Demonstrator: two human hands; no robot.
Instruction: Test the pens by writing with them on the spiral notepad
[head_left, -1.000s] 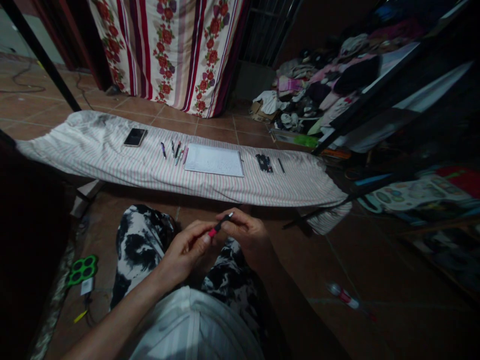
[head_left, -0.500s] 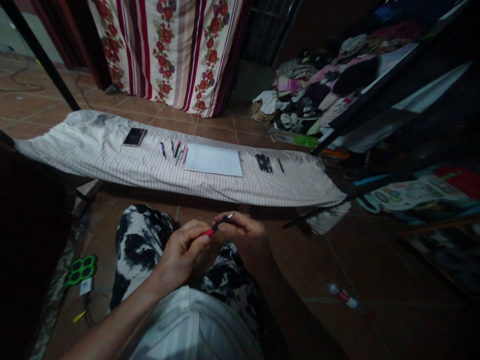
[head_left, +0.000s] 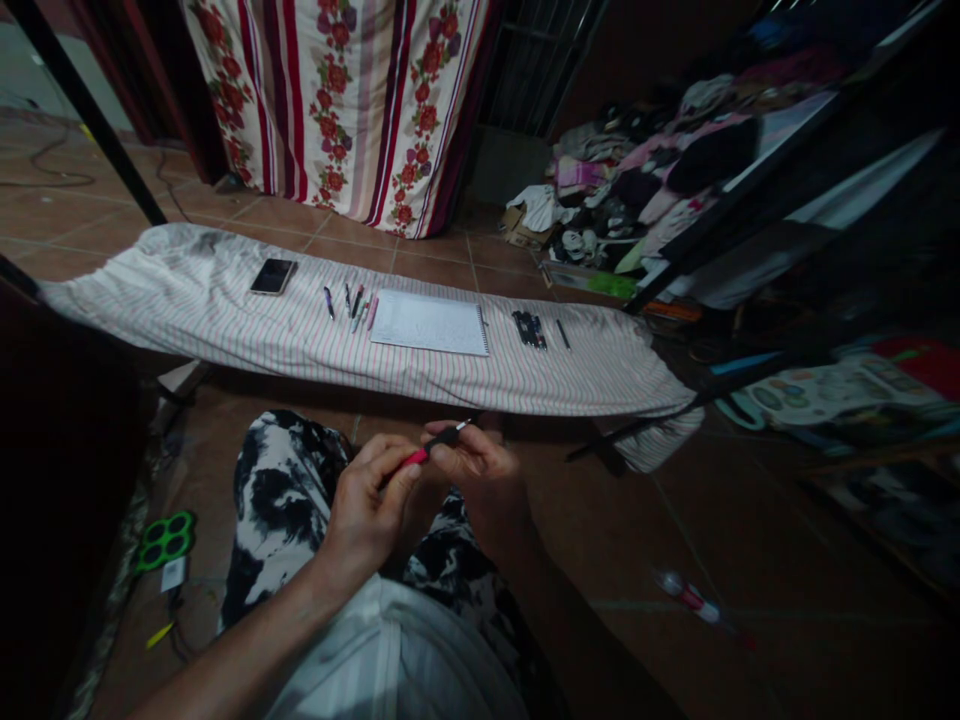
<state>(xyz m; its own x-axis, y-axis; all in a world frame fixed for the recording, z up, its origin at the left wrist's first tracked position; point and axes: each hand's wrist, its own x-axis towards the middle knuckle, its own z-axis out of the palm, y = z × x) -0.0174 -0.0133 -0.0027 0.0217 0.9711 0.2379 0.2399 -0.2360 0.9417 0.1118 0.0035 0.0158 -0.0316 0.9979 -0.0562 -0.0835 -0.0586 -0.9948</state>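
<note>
I hold a pen [head_left: 435,443] with a pink end and a dark barrel over my lap. My left hand [head_left: 367,505] pinches the pink end. My right hand [head_left: 476,470] grips the dark barrel near its pale tip. Both hands are closed on it. Below them are my knees in black-and-white patterned trousers [head_left: 289,490]. Ahead lies a striped cloth [head_left: 187,300] on a low board, with a spiral notebook [head_left: 430,323] in its middle, several pens [head_left: 354,303] to the notebook's left and a dark bundle of pens [head_left: 529,328] to its right.
A phone [head_left: 272,276] lies on the cloth at the left. A floral curtain [head_left: 352,100] hangs behind. Piled clothes [head_left: 637,170] and dark shelving fill the right. A small bottle [head_left: 686,592] lies on the tiled floor at right, a green object [head_left: 165,538] at left.
Both hands have stayed over my lap with the pen, shifting slightly; the fingers of the right hand have regripped the barrel. The view has tipped a little.
</note>
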